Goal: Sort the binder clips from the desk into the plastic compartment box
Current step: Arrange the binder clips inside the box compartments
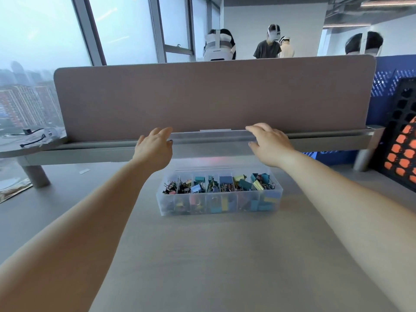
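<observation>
A clear plastic compartment box stands on the grey desk, its several compartments holding coloured binder clips. Both arms reach out over the desk beyond the box. My left hand hovers above and behind the box's left end, fingers relaxed and holding nothing. My right hand hovers above and behind the box's right end, fingers spread and slightly bent, also holding nothing. I see no loose clips on the desk.
A grey partition screen on a metal rail closes off the back of the desk. A black and orange perforated crate leans at the right. Cables and a small device lie at the far left. People stand beyond the screen.
</observation>
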A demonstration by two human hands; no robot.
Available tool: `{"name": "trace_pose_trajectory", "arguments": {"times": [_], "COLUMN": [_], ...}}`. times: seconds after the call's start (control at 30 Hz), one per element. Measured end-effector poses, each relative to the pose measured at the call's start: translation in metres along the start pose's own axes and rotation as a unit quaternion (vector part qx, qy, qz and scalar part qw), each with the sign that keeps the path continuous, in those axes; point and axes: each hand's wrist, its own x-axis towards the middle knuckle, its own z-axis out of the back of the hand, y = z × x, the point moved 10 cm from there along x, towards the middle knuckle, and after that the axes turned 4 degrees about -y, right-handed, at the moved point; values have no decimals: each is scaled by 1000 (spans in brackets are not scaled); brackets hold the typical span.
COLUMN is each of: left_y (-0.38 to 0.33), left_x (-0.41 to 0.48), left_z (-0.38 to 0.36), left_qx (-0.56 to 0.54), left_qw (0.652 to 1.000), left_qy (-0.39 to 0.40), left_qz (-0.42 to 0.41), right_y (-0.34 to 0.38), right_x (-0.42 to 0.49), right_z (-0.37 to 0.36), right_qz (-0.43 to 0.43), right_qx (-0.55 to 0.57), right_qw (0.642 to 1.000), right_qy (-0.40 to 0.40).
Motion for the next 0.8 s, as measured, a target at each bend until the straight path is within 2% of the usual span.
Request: {"name": "trace_pose_trajectory", "arguments": {"times": [0.2,0.37,0.5,0.6,0.7,0.8], "left_y": [-8,-12,-5,-3,-7,-14], "left_x": [-12,-39,-69,-90,-104,-110], "left_z": [16,35,36,25,7,-3], "left_qx": [42,1,-42,-36,22,41], "left_qw": [998,995,994,994,997,997], "left_qy": [-13,-86,-97,-88,-47,-31], "left_qz": [-38,-50,-28,-45,-59,-59], "right_y": [7,16,16,16,18,29], "right_x": [-12,-40,-69,-88,-100,-106], "right_z": [16,35,31,23,14,5], "right_qz": [8,28,35,35,24,58], "right_qx": [-34,0,50,58,50,-16], "right_qw": [999,992,987,987,990,994], "right_qy": [-31,-122,-150,-149,-126,-94]}}
